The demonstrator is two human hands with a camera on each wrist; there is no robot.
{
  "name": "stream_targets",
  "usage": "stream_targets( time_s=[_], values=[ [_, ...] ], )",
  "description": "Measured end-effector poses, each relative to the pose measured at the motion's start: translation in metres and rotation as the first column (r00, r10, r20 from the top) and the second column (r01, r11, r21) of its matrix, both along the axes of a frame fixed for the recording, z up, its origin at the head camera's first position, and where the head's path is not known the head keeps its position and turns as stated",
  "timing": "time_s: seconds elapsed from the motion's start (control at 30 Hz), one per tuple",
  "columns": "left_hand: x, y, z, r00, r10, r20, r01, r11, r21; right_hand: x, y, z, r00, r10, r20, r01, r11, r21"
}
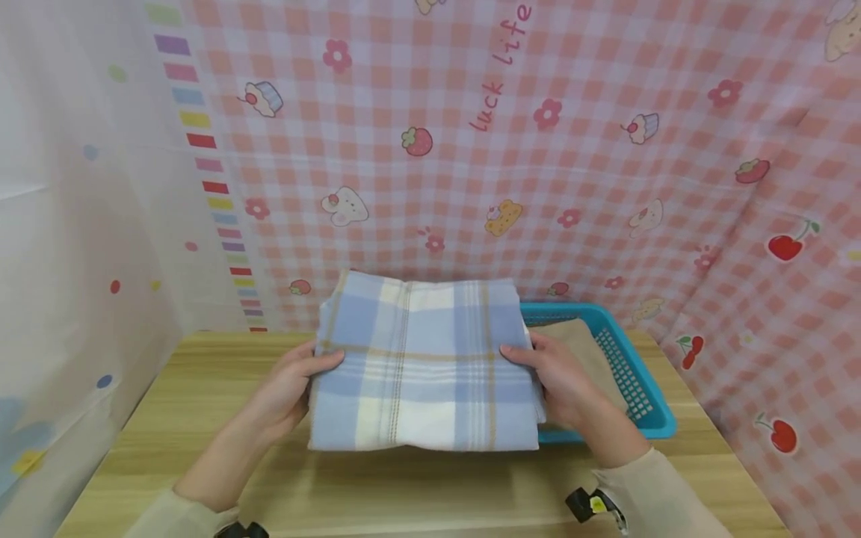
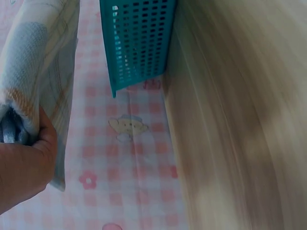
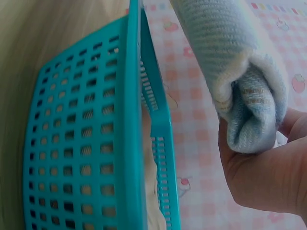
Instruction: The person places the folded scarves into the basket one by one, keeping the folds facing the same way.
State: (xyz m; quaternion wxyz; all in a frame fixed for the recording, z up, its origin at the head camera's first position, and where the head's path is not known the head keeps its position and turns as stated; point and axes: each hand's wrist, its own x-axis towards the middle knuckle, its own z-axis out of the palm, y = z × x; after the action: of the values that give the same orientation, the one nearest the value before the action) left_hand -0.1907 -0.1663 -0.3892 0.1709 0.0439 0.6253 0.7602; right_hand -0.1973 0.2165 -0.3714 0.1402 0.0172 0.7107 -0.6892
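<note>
A folded plaid cloth [image 1: 424, 373] in blue, white and cream is held up above the table between both hands. My left hand [image 1: 289, 385] grips its left edge, thumb on top and fingers underneath. On the opposite edge my right hand [image 1: 561, 377] holds it the same way. Rolled layers of the cloth [image 3: 252, 103] show at its end in the right wrist view. Behind and right of the cloth stands a teal plastic basket [image 1: 635, 373], partly hidden. Inside the basket lies a beige folded cloth [image 1: 578, 344].
Underneath is a wood-grain table [image 1: 222, 388]. A pink checked curtain [image 1: 430, 187] with printed fruit and flowers hangs along the back and right. White fabric with coloured dots [image 1: 87, 224] covers the left side.
</note>
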Motion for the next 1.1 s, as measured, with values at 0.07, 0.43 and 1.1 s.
stream_targets(
  time_s=[0.07,0.43,1.1],
  values=[
    [-0.002,0.005,0.001,1.000,0.000,-0.005,0.000,1.000,0.006,0.000,0.006,0.001,1.000,0.003,-0.003,-0.003,1.000,0.001],
    [-0.007,0.029,0.003,0.999,-0.035,-0.024,0.036,0.998,0.047,-0.001,0.032,0.012,0.999,-0.006,-0.044,0.010,0.997,0.081],
    [-0.024,0.084,0.008,0.998,-0.059,-0.036,0.062,0.994,0.093,-0.005,0.079,0.016,0.997,-0.069,-0.032,0.072,0.994,0.085]
  ],
)
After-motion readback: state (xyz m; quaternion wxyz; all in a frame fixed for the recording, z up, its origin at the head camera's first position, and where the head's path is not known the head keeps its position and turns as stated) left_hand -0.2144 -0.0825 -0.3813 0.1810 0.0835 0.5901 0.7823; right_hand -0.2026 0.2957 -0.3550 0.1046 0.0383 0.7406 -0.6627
